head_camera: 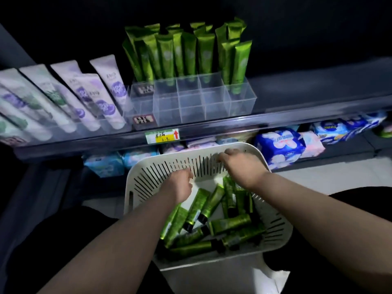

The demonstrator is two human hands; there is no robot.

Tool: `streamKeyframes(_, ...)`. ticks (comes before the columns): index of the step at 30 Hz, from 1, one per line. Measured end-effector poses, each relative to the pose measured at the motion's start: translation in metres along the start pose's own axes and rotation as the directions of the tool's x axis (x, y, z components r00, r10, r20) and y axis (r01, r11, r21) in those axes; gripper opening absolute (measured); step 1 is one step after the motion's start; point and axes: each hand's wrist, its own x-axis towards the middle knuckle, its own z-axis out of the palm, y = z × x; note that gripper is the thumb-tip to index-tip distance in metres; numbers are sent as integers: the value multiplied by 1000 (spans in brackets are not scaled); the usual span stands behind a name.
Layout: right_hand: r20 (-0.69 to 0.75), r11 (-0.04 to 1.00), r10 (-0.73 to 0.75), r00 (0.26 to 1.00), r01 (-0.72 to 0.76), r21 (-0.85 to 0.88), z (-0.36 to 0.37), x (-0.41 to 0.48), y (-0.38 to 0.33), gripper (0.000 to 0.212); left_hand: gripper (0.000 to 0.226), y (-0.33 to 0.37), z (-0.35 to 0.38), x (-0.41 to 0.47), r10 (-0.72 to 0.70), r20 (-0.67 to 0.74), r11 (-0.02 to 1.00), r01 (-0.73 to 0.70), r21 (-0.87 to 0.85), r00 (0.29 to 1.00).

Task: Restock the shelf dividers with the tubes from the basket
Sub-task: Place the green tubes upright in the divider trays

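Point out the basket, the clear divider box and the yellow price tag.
basket (135, 187): head view, slotted left wall.
clear divider box (191, 107): head view, empty front cells.
yellow price tag (162, 136): head view, its middle.

Tubes (214, 221) are lying in the basket (275, 230), which is sitting below the shelf (297, 119) holding the dividers (191, 100).

1. The scene is dim overall; the upper part and both lower corners sink into near-black.
2. The brightest patches are the white slotted plastic basket (135, 187) and the pale floor at lower right.
3. The glossy green tubes standing in the clear acrylic divider box (191, 100) catch soft sheen.
4. The white and purple tubes (89, 96) at left are smeared by blur.
5. The shelf edge bows, showing wide-angle distortion.
6. Price-label print is unreadable.
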Motion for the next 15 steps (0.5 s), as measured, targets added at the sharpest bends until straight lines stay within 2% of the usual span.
streamKeyframes(3, 199, 995, 92, 976, -97, 13, 32, 11, -1, 52, 30, -10, 17, 5, -61, 91, 995, 54, 79, 994)
streamKeyframes(6, 326, 977, 193, 926, -213, 26, 64, 21, 0, 43, 25, -13, 33, 7, -113, 124, 986, 96, 139, 986)
streamKeyframes(9, 422, 952, 265, 867, -304, 28, 94, 29, -4, 40, 25, -11, 52, 15, -105, 146, 984, 82, 157, 984)
streamKeyframes(11, 438, 939, 301, 847, -344, 21, 112, 32, -6, 44, 23, -8, 63, 21, -85, 152, 984, 59, 166, 985)
streamKeyframes(15, 376, 922, 374, 848, -385, -50, 137, 37, -5, 48, 21, 0, 79, 36, -54, 176, 984, 22, 175, 983)
